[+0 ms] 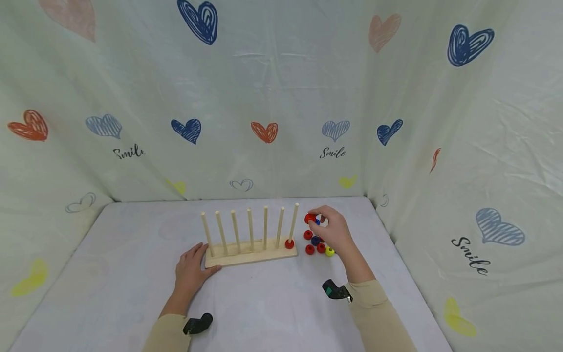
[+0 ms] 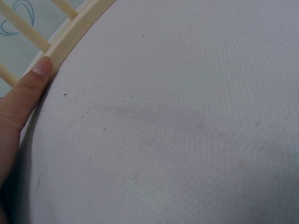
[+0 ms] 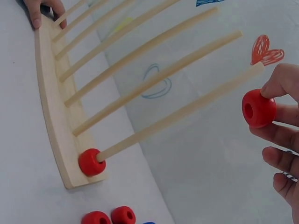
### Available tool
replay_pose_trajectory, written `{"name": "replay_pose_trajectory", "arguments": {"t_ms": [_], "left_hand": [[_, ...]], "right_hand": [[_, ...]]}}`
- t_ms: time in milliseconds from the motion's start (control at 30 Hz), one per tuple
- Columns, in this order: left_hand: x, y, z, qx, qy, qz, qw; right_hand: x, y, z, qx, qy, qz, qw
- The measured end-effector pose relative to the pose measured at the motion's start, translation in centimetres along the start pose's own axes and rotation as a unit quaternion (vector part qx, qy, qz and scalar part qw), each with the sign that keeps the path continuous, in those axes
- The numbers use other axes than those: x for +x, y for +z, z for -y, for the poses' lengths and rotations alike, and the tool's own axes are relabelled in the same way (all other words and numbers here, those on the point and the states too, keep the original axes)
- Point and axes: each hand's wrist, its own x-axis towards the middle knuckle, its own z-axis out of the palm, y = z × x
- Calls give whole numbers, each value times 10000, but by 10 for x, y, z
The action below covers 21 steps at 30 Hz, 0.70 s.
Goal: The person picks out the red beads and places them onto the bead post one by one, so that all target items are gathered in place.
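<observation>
A wooden peg stand (image 1: 259,255) with several upright pegs stands on the table. My left hand (image 1: 190,269) holds its left end, with the thumb (image 2: 35,79) along the front edge and the other fingers round the far side. On the rightmost peg, a red bead (image 1: 289,244) sits down at the base. My right hand (image 1: 335,230) pinches another red bead (image 3: 264,112) between thumb and fingers, raised near the top of that rightmost peg. The bead's hole (image 3: 249,110) faces the pegs in the right wrist view.
Loose beads lie right of the stand, below the right hand: several red ones (image 1: 310,250), a dark blue bead (image 1: 315,241) and a yellow bead (image 1: 330,252). A white cloth (image 1: 132,274) covers the table, and a printed curtain (image 1: 281,88) hangs behind and at both sides.
</observation>
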Motion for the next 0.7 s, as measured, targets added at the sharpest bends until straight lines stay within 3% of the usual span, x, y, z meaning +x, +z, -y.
{"name": "replay_pose_trajectory", "arguments": {"t_ms": [700], "left_hand": [[-1,-2,-1,4,42,-57,10000]], "right_hand": [[14,-7,21,-68,-613,-285,9977]]}}
